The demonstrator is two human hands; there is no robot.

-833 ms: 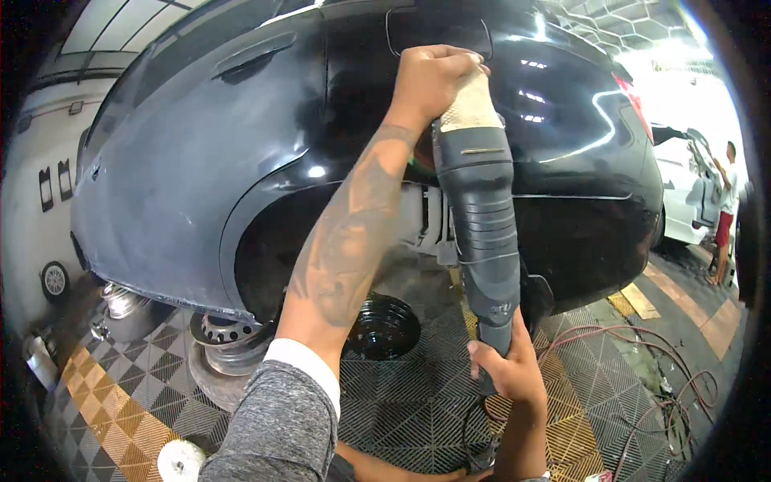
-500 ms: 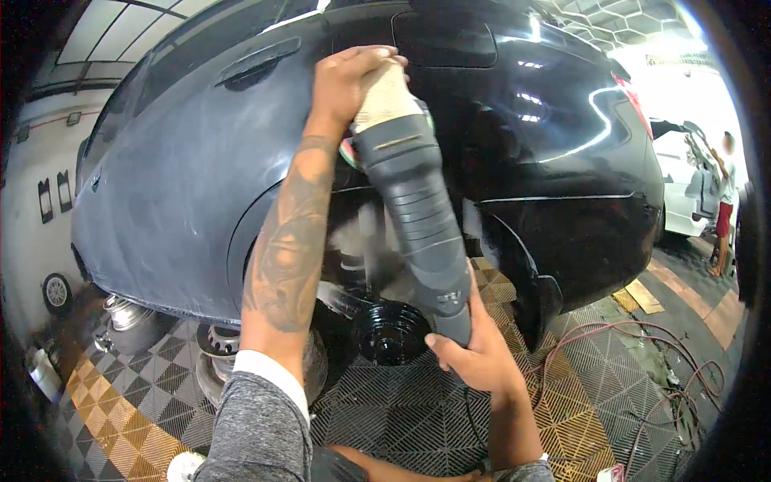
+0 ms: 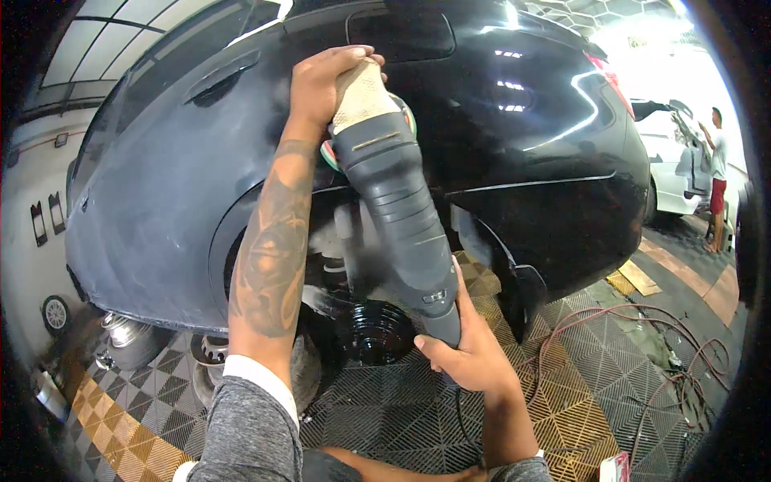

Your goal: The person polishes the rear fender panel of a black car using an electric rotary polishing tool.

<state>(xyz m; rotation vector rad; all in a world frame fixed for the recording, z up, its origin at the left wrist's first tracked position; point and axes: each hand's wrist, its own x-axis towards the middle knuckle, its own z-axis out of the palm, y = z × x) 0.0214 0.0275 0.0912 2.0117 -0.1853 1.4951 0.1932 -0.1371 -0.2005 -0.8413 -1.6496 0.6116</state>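
Note:
A dark grey and black power polisher (image 3: 397,201) slants across the middle, its head up against the side of a black car (image 3: 554,120). My left hand (image 3: 316,87) is wrapped over the head, on a cream mesh-like cover (image 3: 364,95), fingers curled round its top. Lower down, my right hand (image 3: 475,347) grips the rear handle, and a dark cord hangs below it. Edges of a pad with green and red (image 3: 328,155) show either side of the head; its face is hidden. The panel left of the polisher has a hazy, dull grey film; to the right it is glossy.
Below the car are an open wheel arch with a black brake drum (image 3: 377,331) and loose wheels (image 3: 132,341) on the tiled floor. A reddish hose (image 3: 642,309) lies coiled at right. A person (image 3: 717,177) stands by a white car (image 3: 675,181) at far right.
The whole view has shifted, so the car sits further left in it. Relative to the fuel flap, the polisher has moved slightly right along the panel. Both hands keep their grips.

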